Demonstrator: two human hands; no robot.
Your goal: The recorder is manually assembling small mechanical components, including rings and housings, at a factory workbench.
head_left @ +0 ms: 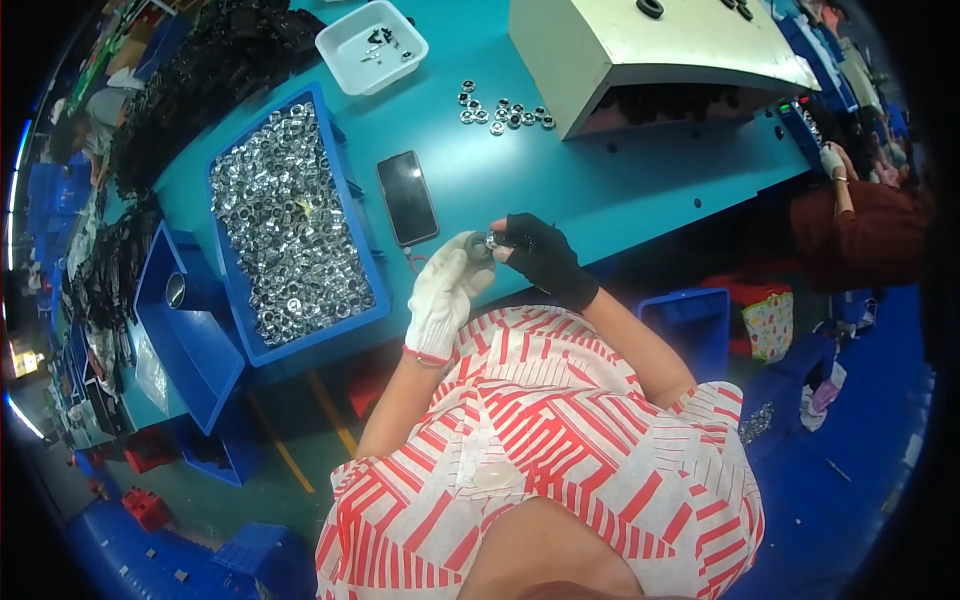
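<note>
My left hand (445, 287), in a white knit glove, is closed around a dark grey ring-shaped part (477, 246). My right hand (545, 258) wears a black fingerless glove. Its bare fingertips pinch a small shiny metal piece (491, 241) right against the grey ring. Both hands meet just above the near edge of the table. To their left a blue tray (222, 262) is filled with shiny metal rings (290, 220). A dark phone (407, 198) lies between that tray and my hands. Several loose metal rings (500, 113) are scattered farther back.
A white tub (335, 60) with small parts stands at the back. A cream metal housing (560, 70) sits at the back right of the teal table (470, 185). Left, a blue bin (190, 350) holds a dark cylinder (190, 291). A co-worker's gloved hand (832, 160) is at far right.
</note>
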